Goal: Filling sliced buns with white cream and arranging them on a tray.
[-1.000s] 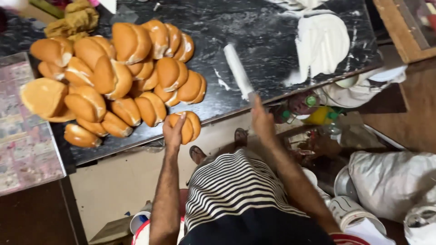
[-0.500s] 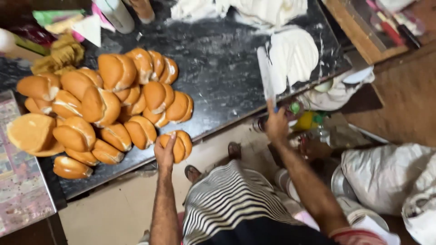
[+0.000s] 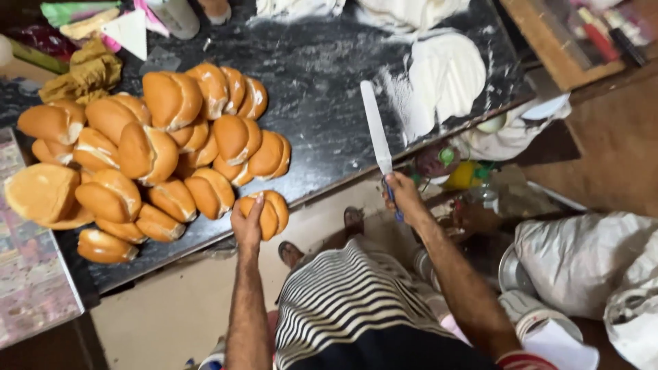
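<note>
Broadly, a dark stone counter [image 3: 322, 109] fills the upper view, its left end and far edge cut off by the frame. Heaped on its left side is a pile of buns [image 3: 144, 151], the lower ones partly hidden under those on top. White dough sheets [image 3: 445, 75] lie at the right, dusted with flour. At the counter's near edge the left hand [image 3: 247, 223] wraps around a split bun [image 3: 271, 212], covering its left part. The right hand [image 3: 404, 195] is closed on the blue handle of a long knife [image 3: 375, 130], handle mostly hidden, blade pointing away over the counter.
</note>
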